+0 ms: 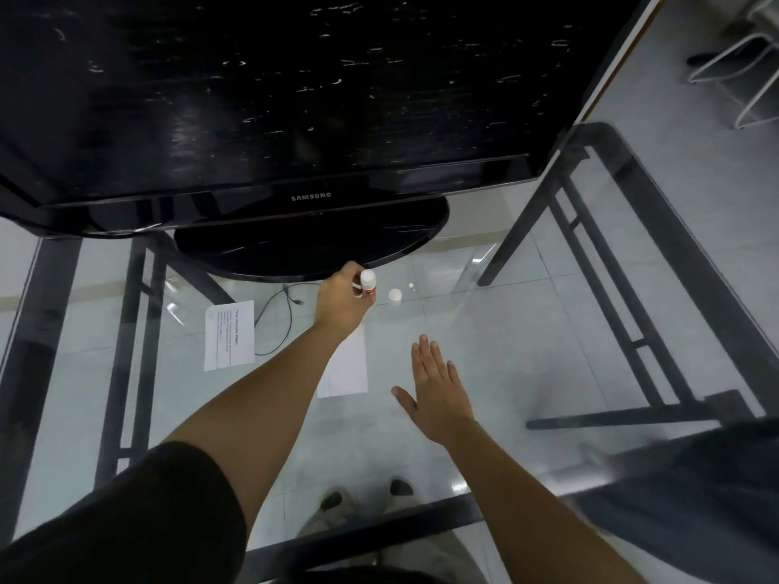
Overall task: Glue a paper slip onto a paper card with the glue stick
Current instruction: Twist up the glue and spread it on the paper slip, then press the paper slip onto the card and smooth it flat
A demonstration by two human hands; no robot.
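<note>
My left hand [339, 303] is stretched forward and shut on the white glue stick with a red label [367, 284], held upright just in front of the monitor base. A round white cap [395, 295] lies on the glass to its right. A printed paper sheet [229, 341] lies flat at the left. A plain white paper [347, 368] lies under my left forearm, partly hidden by it. My right hand [438, 389] hovers flat with fingers spread, to the right of that paper, holding nothing.
The work surface is a glass table [506, 330] on a dark metal frame. A large black Samsung monitor [295, 99] on an oval base [312, 246] fills the back. A thin black cable [278, 326] loops between the papers. A tiny white bit [411, 285] lies past the cap.
</note>
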